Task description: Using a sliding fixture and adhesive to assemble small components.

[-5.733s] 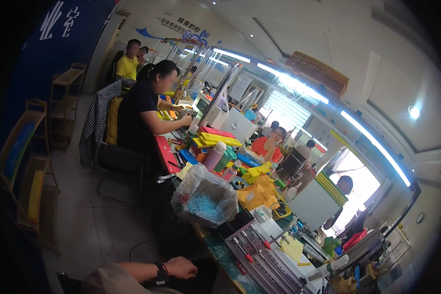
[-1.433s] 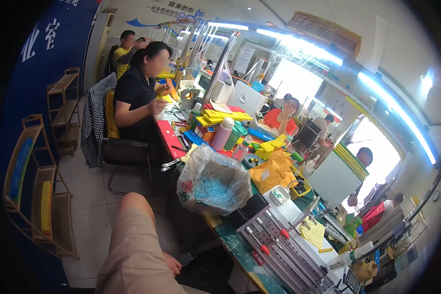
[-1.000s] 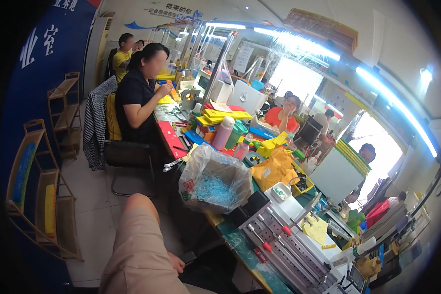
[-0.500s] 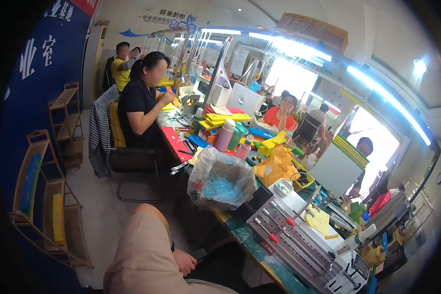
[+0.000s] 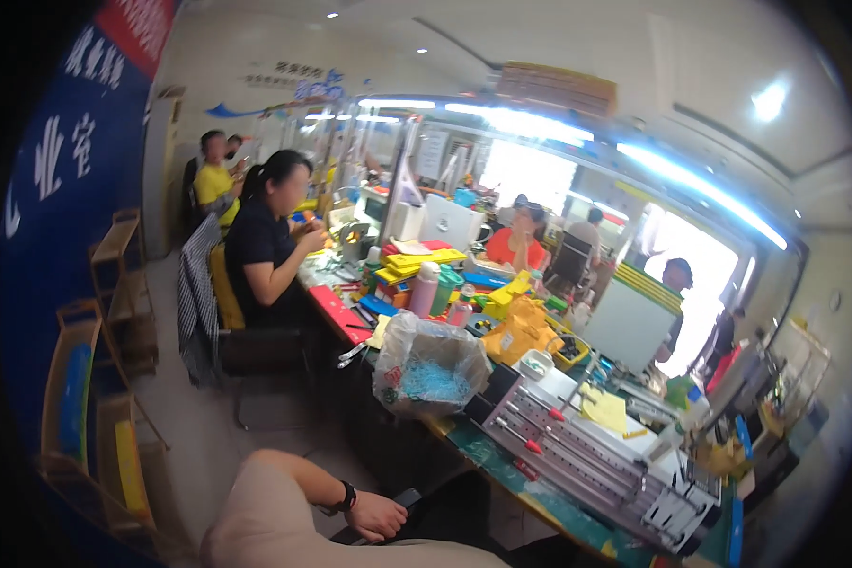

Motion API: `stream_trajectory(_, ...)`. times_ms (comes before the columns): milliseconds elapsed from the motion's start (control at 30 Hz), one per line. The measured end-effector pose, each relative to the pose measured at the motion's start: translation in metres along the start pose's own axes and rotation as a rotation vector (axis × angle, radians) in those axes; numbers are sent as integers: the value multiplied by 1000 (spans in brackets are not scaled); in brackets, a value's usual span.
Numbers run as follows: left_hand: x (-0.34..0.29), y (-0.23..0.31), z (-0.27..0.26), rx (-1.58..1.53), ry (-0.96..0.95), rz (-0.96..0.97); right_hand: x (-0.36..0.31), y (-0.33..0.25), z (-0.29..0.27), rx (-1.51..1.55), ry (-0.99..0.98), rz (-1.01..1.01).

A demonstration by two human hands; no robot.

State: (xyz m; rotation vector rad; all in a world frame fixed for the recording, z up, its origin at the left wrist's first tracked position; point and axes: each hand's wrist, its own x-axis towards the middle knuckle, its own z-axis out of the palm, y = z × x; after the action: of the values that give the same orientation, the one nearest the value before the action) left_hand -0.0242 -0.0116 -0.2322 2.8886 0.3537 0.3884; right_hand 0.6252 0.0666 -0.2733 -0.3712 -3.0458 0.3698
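The left hand (image 5: 379, 519) lies over a dark bar (image 5: 409, 497) below the bench; whether its fingers clamp on, I cannot tell. Rightward, the bench (image 5: 475, 449) edge carries a plastic bag (image 5: 396, 348) and a metal frame (image 5: 592, 473). Leftward, open floor (image 5: 191, 417) separates a chair (image 5: 258, 352) from 2 wooden racks (image 5: 115, 237).

The long green surface (image 5: 488, 452) runs diagonally from the right foreground, its edge brownish. On it rest a silver rail frame (image 5: 582, 464), a bag-lined bin (image 5: 393, 377) at the near edge, an orange bag (image 5: 523, 331), a pink bottle (image 5: 424, 292) and a green cup (image 5: 445, 292); a flat red board (image 5: 341, 314) lies farther along.
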Motion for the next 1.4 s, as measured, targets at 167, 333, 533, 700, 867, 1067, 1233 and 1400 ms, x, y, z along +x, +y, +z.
stream_trajectory(167,5,22,-6,38,69,-170,16,-21,-43,-130,-170,68)
stream_trajectory(333,27,41,-43,252,68,-333,13,-37,-50,10,-47,91)
stream_trajectory(533,20,64,-225,1055,576,-754,21,-47,-66,2,-83,84)
stream_trajectory(700,1,181,-396,1702,1001,-768,8,-23,2,637,248,365)
stream_trajectory(867,-35,181,-378,1277,1000,-1087,2,-5,-1,120,153,147)
stream_trajectory(1067,38,138,-288,-89,846,-695,20,-53,-59,-34,87,106)
stream_trajectory(1233,146,154,-234,-929,610,59,19,-28,-44,-89,3,-22)
stream_trajectory(1400,169,112,-240,-835,92,138,23,-53,-57,-134,143,127)
